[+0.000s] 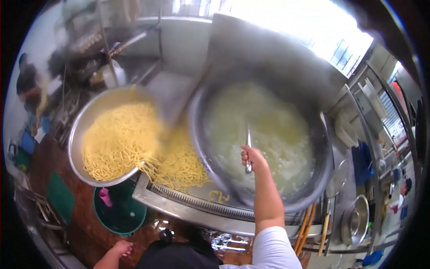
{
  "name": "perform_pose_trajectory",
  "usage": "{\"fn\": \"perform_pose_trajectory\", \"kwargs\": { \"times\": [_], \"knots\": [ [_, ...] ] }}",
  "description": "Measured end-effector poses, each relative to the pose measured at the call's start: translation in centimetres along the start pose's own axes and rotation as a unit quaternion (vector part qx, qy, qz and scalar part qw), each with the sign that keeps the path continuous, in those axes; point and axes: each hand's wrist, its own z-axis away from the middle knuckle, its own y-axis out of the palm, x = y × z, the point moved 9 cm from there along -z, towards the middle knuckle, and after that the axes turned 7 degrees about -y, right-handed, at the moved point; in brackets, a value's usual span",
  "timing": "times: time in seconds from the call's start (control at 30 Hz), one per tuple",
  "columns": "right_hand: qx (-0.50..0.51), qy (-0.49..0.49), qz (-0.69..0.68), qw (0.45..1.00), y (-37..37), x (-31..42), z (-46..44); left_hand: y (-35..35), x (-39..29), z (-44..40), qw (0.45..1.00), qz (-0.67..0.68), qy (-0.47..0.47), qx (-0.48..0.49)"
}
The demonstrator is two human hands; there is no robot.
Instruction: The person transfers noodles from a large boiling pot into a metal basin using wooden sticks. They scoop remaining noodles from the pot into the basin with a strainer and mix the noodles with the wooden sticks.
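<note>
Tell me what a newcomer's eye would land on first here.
Probably the big pot right of centre, full of cloudy, pale liquid under a haze, with the right hand gripping a metal handle over it. Next, the yellow noodles heaped in the steel bowl on the left, with more lying on the counter between bowl and pot. Then the pink thing in the green tub below the bowl.

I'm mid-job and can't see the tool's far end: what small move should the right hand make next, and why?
I would probably have the right hand raise the metal utensil slightly. The fingers wrap its handle securely enough to see, but its far end blurs away into the cloudy water of the large pot, so any load there is hidden.
</note>
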Motion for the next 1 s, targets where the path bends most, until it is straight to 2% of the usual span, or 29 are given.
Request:
{"fn": "perform_pose_trajectory", "kwargs": {
  "times": [0.13, 0.3, 0.43, 0.53, 0.57, 0.6, 0.63, 0.67, 0.7, 0.77, 0.8, 0.87, 0.93, 1.0],
  "knots": [
    [0.037, -0.002, -0.019, 0.999, 4.1, -1.8, 4.1, -0.9, -1.4, 3.0, 1.000, 0.014, 0.006, -0.013],
    [0.075, -0.010, -0.038, 0.996, 8.4, -3.7, 10.6, -1.4, 0.1, -1.3, 0.999, 0.012, 0.034, 0.013],
    [0.060, -0.030, 0.032, 0.997, 12.3, -3.5, 17.5, -1.6, 1.9, -3.3, 1.000, -0.001, 0.016, 0.024],
    [0.065, -0.080, 0.190, 0.976, 14.7, -3.9, 20.8, -2.1, 3.1, -5.2, 0.999, -0.035, 0.006, 0.033],
    [0.056, -0.082, 0.189, 0.977, 14.4, -5.0, 20.6, -2.4, 3.2, -6.2, 0.998, -0.043, 0.009, 0.036],
    [0.039, -0.187, 0.320, 0.928, 14.0, -4.7, 19.9, -2.5, 3.8, -8.1, 0.998, -0.032, -0.001, 0.049],
    [0.021, -0.282, 0.442, 0.851, 15.7, -3.2, 21.3, -2.3, 3.8, -8.4, 0.998, -0.022, -0.012, 0.061],
    [-0.055, -0.322, 0.523, 0.787, 15.9, -1.8, 23.1, -2.1, 3.5, -8.8, 0.997, -0.030, -0.009, 0.064],
    [-0.062, -0.319, 0.523, 0.788, 15.8, -1.1, 23.6, -2.6, 2.2, -7.7, 0.999, -0.025, 0.007, 0.038],
    [-0.147, -0.294, 0.592, 0.736, 14.4, -0.1, 24.4, -3.4, 0.5, -6.8, 0.999, -0.026, 0.023, 0.012],
    [-0.162, -0.309, 0.576, 0.739, 12.5, 0.1, 24.1, -3.2, -0.6, -7.6, 0.998, -0.034, 0.051, 0.022],
    [-0.228, -0.327, 0.593, 0.700, 8.0, 1.2, 24.5, -2.8, -2.1, -7.2, 0.996, -0.043, 0.076, 0.034],
    [-0.258, -0.335, 0.553, 0.718, 2.9, 2.7, 25.5, -2.2, -3.8, -4.8, 0.995, 0.041, 0.082, 0.046],
    [-0.301, -0.352, 0.525, 0.714, -4.0, 3.7, 25.4, -1.7, -4.2, -4.2, 0.996, 0.024, 0.069, 0.054]
  ]
}}
